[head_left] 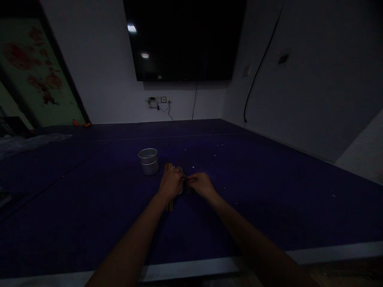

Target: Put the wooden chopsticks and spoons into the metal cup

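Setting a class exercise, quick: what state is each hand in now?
Left hand: curled over the wooden sticks; grip cannot be told.
Right hand: closed in a pinch; anything held is too dark to tell.

The perforated canister looks like bare metal, silvery with a soft sheen, its outside smooth above the small holes. The chopsticks look like smooth wood. Beneath them, the purple tabletop covering appears smooth and mostly matt, its exact material unclear in the dim light. The television screen is glossy black, mirroring lights; the wall is flat and matt. The sheeting resembles crinkled, shiny clear plastic.
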Motion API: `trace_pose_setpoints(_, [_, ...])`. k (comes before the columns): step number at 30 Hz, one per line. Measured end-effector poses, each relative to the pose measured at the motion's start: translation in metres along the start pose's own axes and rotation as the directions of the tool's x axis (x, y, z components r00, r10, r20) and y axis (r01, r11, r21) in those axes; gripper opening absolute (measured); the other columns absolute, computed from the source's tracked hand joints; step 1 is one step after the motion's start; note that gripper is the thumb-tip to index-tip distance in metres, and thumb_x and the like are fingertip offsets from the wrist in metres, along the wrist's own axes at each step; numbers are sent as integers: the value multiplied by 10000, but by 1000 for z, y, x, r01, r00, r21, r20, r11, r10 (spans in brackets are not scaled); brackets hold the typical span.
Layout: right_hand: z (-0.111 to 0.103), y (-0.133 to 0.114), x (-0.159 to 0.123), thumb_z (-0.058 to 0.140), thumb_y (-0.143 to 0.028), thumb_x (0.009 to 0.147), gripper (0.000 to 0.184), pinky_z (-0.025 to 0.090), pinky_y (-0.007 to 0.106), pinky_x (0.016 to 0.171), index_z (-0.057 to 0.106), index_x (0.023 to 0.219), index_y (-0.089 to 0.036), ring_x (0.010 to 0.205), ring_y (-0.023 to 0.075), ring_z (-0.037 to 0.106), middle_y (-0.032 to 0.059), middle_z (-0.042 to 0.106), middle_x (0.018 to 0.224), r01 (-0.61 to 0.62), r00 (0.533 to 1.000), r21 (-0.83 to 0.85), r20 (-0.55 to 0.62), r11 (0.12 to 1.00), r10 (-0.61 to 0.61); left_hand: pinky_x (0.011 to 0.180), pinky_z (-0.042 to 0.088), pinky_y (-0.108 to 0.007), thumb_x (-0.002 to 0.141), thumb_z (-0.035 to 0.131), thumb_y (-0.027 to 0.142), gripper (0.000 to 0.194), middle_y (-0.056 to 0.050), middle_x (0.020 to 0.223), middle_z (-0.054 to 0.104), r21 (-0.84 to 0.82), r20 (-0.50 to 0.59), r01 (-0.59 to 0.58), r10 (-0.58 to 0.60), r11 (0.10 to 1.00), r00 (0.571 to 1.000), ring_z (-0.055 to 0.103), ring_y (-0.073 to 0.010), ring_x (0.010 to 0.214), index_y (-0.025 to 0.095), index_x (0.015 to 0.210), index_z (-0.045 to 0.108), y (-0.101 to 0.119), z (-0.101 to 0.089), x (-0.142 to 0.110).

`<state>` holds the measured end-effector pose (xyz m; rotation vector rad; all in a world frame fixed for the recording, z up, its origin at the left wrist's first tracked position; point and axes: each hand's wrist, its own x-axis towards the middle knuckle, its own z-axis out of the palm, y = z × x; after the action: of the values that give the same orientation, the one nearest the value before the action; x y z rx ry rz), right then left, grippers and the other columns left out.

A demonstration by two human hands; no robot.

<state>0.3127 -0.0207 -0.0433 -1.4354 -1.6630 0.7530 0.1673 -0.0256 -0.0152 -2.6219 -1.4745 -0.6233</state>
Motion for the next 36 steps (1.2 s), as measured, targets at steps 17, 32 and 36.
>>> trace_pose_setpoints(17, [8, 13, 9, 633, -96, 531, 186, 431, 188, 468, 705, 700, -127, 487, 106, 572, 3, 653, 558, -202, 979, 304, 28, 931, 203, 858, 394, -347, 777, 435, 109, 304, -66, 961, 673, -42, 62, -72, 74, 997, 995, 536, -198, 938, 201, 913, 690, 0, 2, 1])
trace_pose_setpoints(32, [6, 2, 5, 586, -94, 600, 118, 437, 180, 485, 685, 647, -137, 515, 104, 584, 1, 658, 572, -208, 971, 403, -24, 891, 237, 859, 433, -325, 698, 413, 28, 374, -78, 922, 686, -167, 21, -130, 135, 977, 991, 601, -178, 908, 169, 906, 691, -11, 16, 6])
trace_pose_setpoints(36, [3, 1, 5, 532, -69, 626, 165, 420, 170, 473, 682, 639, -136, 463, 91, 559, -13, 617, 494, -197, 978, 323, -6, 926, 210, 816, 453, -291, 709, 421, 32, 344, -76, 896, 684, -218, 13, -145, 152, 965, 988, 615, -160, 871, 164, 874, 692, -11, 17, 6])
